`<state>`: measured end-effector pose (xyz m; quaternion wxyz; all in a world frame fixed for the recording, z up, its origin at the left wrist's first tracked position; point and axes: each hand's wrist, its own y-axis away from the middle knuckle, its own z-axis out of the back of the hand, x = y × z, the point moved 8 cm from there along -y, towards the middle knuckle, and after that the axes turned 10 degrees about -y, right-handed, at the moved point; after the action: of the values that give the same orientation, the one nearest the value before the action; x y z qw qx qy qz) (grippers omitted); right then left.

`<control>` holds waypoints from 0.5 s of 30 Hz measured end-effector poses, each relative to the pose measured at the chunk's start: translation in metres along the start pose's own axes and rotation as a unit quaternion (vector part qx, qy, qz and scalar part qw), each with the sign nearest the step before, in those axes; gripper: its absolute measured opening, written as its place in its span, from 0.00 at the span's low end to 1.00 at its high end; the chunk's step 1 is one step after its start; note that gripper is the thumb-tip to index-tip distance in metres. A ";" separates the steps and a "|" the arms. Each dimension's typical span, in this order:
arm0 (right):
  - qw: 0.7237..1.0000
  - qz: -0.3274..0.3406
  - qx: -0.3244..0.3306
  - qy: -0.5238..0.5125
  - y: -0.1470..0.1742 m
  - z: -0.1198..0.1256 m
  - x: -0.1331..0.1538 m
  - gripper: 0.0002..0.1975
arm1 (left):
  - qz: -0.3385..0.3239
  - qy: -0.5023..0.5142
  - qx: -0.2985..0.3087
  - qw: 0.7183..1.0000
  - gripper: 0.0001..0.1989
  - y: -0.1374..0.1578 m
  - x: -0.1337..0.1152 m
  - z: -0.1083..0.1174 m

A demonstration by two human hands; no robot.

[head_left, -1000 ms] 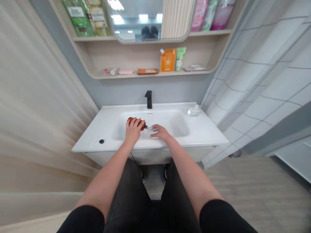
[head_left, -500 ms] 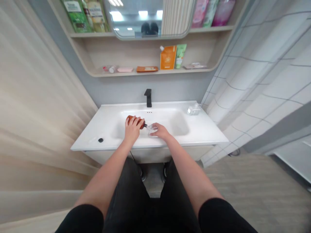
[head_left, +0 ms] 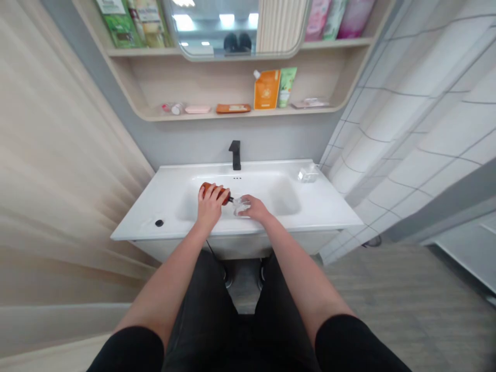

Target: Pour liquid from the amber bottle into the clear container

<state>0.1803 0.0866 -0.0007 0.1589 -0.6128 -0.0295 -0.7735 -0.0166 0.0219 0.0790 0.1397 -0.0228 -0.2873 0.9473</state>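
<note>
My left hand [head_left: 210, 206] is closed around an amber bottle [head_left: 223, 197], tipped on its side with its black neck pointing right. That neck meets the opening of a small clear container [head_left: 240, 206], possibly a bottle or jar. Gripping the container from the right is my right hand [head_left: 256, 207]. Both hands are over the front of the white sink basin [head_left: 284, 194]. Whether liquid runs between the two is too small to tell. A small round black cap [head_left: 159, 223] lies on the counter left of the basin.
A black faucet [head_left: 235, 155] rises behind the basin. On the counter's right stands a clear glass-like bottle [head_left: 308, 173]. Above, a shelf [head_left: 155, 117] carries an orange pouch [head_left: 267, 90], a green tube [head_left: 287, 87] and small items, below a mirror [head_left: 217, 31].
The whole view has shifted slightly. Both hands keep their grips, with the amber bottle and clear container still neck to opening.
</note>
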 end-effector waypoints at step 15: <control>0.999 0.003 -0.006 0.035 0.003 0.002 0.005 0.34 | -0.037 -0.032 -0.052 0.997 0.30 0.002 -0.003 0.002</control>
<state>0.1815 0.0833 0.0045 0.1586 -0.5866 -0.0177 -0.7940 -0.0148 0.0184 0.0788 0.1636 0.0112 -0.3416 0.9254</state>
